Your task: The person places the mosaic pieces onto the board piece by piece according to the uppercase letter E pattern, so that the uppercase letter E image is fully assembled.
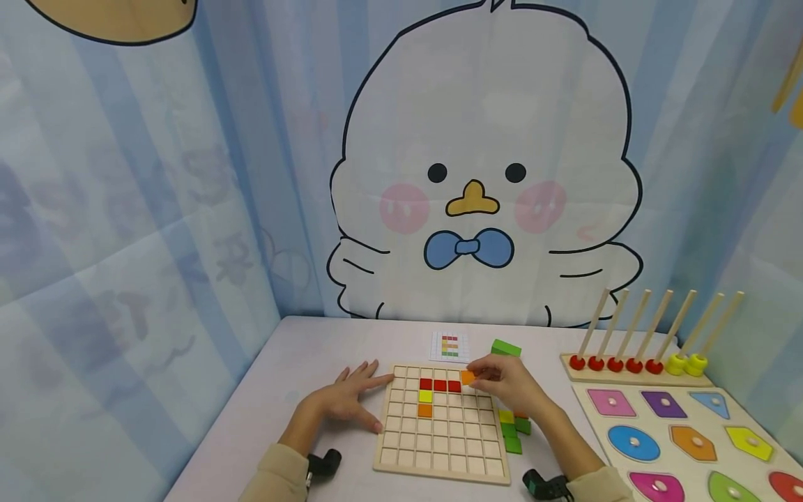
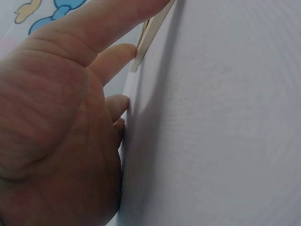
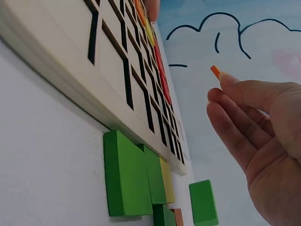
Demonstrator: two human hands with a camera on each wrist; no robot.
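Apparently at the tile-placing step. Pinching an orange tile (image 1: 468, 377) in the right grip (image 1: 511, 385), near the far right corner of the grid board (image 1: 442, 475); touching its left edge with the spread left grip (image 1: 343, 399). Next, likely, lower flat into place; hard to tell exactly where.

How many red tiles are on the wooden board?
3, side by side in one row: left tile, middle tile and right tile. The right hand hides part of the board.

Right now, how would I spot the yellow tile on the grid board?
Find the wooden grid board on the table. Near its far edge, three red tiles form a row; the yellow tile sits between the leftmost red and an orange tile. It's the board's only yellow piece.
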